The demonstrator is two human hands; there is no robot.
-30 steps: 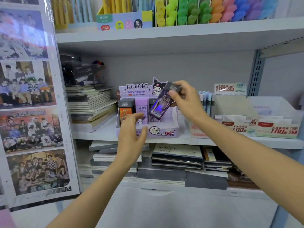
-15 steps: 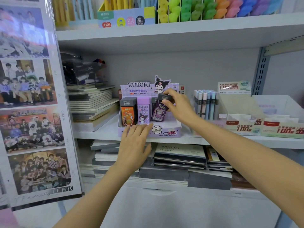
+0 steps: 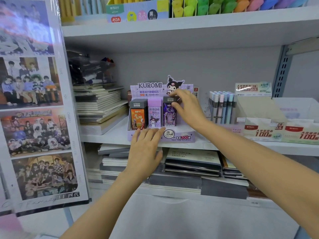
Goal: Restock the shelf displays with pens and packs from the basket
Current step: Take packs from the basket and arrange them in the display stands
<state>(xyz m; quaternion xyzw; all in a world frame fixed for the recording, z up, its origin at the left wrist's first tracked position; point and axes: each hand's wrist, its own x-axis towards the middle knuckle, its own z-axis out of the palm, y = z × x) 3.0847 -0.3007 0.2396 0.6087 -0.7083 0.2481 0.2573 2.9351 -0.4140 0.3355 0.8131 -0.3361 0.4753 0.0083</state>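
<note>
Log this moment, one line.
right hand pinches dark purple lead pack | left hand touches lilac cardboard display box | pack upright in box

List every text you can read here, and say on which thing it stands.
"KUROMI": display box header.
"2B 0.5mm", "200": its front.
"ULTRAMAN": orange pack, dark purple pack.
"KUROMI": lilac pack.
"NOTEBOOK": notebook below.
"100": right boxes.
Chinese print: too blurred.

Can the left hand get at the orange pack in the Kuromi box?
Probably yes. The left hand rests on the Kuromi box front lip just below the orange pack, whose front is uncovered; the right hand pinches the purple pack.
</note>
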